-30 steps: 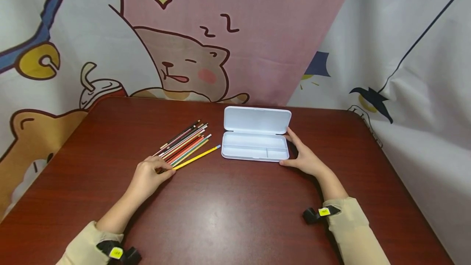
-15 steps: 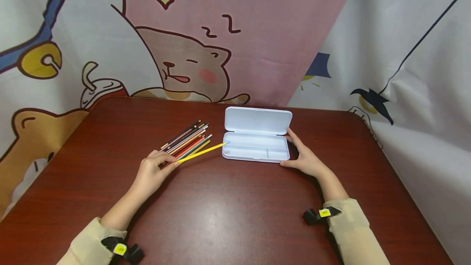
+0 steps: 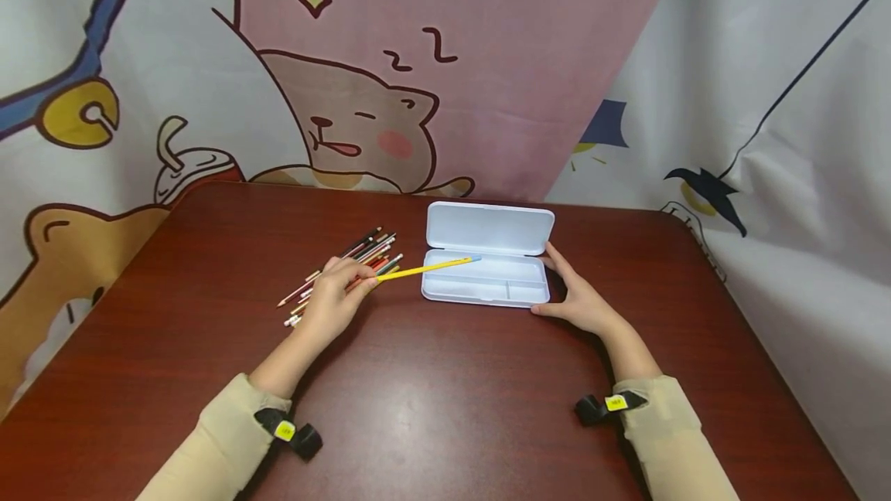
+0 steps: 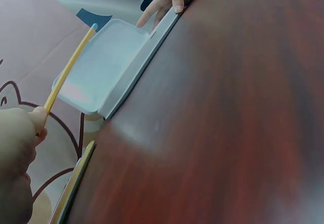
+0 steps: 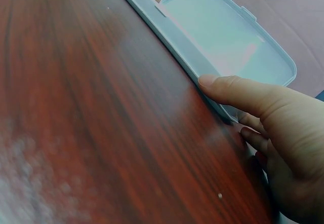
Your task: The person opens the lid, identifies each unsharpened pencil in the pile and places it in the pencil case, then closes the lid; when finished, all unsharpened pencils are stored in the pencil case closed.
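Left of centre in the head view, the left hand [image 3: 334, 296] pinches a yellow pencil [image 3: 429, 268] between thumb and fingers, beside the loose pencils [image 3: 369, 248]. Right of centre, the right hand [image 3: 581, 301] is spread wide, thumb and fingers touching the right end of the opened white case [image 3: 490, 229]. Half a second ago the pencil's blue end barely crossed the case's left edge; now it reaches over the middle, while the right hand stays put.
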### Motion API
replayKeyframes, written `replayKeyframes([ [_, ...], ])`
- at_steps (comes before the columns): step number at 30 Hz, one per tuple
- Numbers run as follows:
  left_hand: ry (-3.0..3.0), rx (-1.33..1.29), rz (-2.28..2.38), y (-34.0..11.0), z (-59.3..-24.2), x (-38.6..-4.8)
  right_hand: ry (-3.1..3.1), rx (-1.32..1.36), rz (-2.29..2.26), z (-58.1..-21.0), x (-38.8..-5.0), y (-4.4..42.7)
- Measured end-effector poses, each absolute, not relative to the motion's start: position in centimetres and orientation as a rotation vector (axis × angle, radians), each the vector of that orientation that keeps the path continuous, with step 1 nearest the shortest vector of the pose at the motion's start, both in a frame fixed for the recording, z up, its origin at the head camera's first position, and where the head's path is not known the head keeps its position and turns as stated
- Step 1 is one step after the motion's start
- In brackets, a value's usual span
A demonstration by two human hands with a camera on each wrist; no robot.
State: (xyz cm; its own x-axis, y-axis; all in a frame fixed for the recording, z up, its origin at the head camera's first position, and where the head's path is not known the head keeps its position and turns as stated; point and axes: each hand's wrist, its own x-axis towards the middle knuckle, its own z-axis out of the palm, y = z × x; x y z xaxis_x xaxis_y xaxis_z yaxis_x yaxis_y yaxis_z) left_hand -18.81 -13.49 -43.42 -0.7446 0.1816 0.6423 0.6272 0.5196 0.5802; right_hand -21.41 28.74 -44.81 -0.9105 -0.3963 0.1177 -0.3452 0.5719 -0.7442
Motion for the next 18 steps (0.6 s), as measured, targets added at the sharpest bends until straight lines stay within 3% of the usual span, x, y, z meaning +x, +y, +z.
replayKeyframes([
  [18,-2.305,-0.698,-1.212,-8.2,-43.6,-22.6,2.726,-0.656,-1.292,-44.7,-21.4,28.6],
])
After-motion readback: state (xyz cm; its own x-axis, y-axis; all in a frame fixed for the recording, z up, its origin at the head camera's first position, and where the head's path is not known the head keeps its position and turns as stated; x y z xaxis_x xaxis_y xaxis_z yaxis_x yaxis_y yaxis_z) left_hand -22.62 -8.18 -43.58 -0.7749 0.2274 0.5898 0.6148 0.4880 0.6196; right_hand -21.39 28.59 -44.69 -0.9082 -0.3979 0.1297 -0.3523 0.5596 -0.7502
